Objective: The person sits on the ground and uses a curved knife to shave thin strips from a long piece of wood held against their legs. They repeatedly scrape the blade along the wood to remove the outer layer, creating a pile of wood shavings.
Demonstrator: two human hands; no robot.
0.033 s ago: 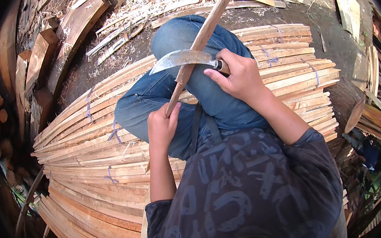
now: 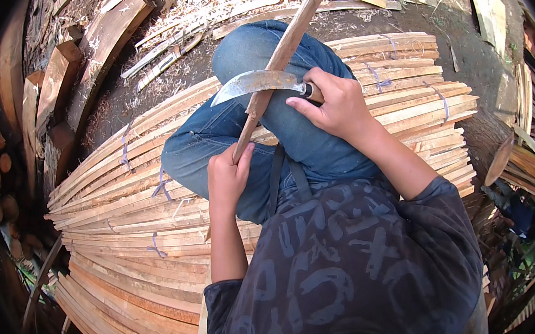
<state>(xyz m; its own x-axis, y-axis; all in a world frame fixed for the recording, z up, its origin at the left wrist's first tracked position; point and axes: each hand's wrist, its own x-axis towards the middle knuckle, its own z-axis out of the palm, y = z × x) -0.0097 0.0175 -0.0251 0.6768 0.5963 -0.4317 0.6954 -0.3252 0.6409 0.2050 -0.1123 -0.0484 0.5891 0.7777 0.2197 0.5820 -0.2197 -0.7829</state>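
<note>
I see bright, soft daylight from above, with no hard glare. Shadows are faint and sit under the legs. The middle looks sharp. Straight wood slats (image 2: 402, 101) bend near the rim, and the corners go black and a bit blurry.

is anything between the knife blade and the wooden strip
Nothing visible. The curved knife in the right hand lies directly across the wooden strip, which the left hand grips lower down.

Dark patterned short-sleeved shirt (faded markings), blue jeans
</note>
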